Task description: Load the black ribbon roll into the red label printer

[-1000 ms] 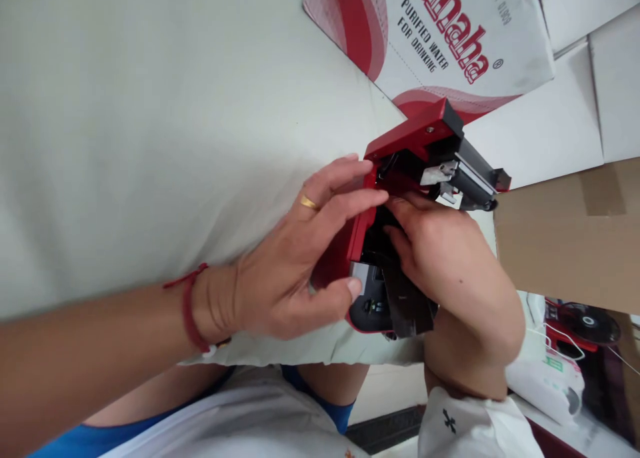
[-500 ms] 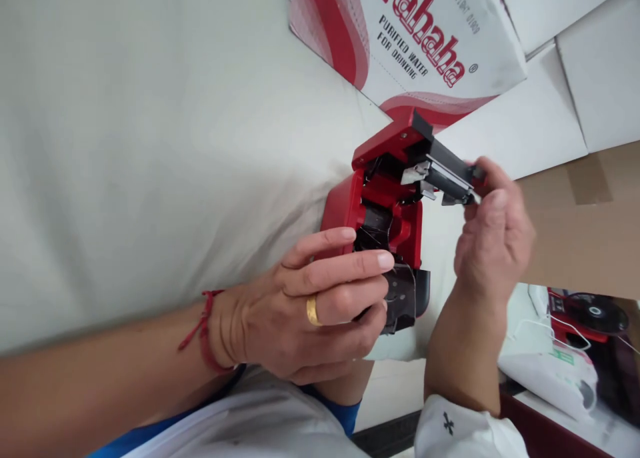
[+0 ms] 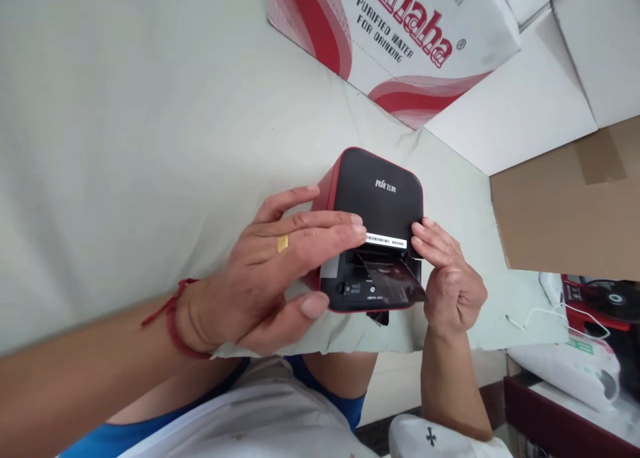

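A small red and black label printer (image 3: 383,198) sits on the pale cloth-covered table (image 3: 125,145), its black lid down. A dark glossy strip (image 3: 395,281) pokes out of its front slot. My left hand (image 3: 270,271), with a gold ring and a red wrist cord, wraps round the printer's left side, fingers on the lid and thumb at the front corner. My right hand (image 3: 450,278) presses its fingertips against the lid's right front edge.
A white and red drinking-water carton (image 3: 400,38) lies behind the printer, with white boxes (image 3: 525,111) and a brown cardboard box (image 3: 570,205) to the right. Beyond the table's right edge are a white device with cable (image 3: 560,365) and a red item (image 3: 600,305).
The printer's lid, open before with its red inside showing, is now shut. My right hand came from the lid's far end to its front right edge; my left hand shifted onto the lid.
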`<state>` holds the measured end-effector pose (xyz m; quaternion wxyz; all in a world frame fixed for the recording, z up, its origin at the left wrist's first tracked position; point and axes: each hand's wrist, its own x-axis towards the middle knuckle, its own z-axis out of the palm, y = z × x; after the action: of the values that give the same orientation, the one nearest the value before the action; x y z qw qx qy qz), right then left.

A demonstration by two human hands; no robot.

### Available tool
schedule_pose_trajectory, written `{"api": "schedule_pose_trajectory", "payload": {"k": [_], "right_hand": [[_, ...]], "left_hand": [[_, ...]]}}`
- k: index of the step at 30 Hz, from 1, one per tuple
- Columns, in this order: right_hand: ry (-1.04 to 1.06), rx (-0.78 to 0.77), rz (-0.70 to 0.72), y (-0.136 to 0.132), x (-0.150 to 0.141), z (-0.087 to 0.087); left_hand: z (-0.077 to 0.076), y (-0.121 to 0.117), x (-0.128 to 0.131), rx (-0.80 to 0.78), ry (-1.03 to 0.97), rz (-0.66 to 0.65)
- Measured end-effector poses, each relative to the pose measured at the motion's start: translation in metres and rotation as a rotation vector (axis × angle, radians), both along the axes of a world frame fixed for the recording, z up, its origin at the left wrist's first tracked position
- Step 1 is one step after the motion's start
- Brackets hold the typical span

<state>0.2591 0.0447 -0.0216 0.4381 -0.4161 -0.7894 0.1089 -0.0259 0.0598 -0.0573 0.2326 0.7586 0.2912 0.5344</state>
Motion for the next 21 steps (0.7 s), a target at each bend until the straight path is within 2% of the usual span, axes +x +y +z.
{"api": "schedule_pose_trajectory", "payload": {"k": [6, 11, 15, 18, 20, 21], "right_hand": [[-0.026, -0.021, -0.039, -0.002, -0.005, 0.002], [-0.026, 0.045, -0.139, -0.002, -0.018, 0.002], [-0.034, 0.118, -0.086, 0.005, -0.027, 0.005], [-0.135, 0.179, -0.008, 0.007, -0.031, 0.004], [-0.138, 0.154, 0.062, -0.001, -0.037, 0.001], [-0.094, 0.091, 0.032, -0.008, -0.041, -0.001]], "left_hand": [[0.006, 0.004, -0.003, 0.063, 0.029, -0.032], [-0.001, 0.007, -0.002, 0.134, 0.036, -0.036], [-0.009, 0.011, 0.004, 0.162, -0.007, -0.039], [-0.013, 0.011, 0.008, 0.169, -0.024, -0.038], [-0.013, 0.011, 0.003, 0.118, -0.010, -0.001], [-0.012, 0.012, -0.002, 0.055, 0.031, 0.010]]}}
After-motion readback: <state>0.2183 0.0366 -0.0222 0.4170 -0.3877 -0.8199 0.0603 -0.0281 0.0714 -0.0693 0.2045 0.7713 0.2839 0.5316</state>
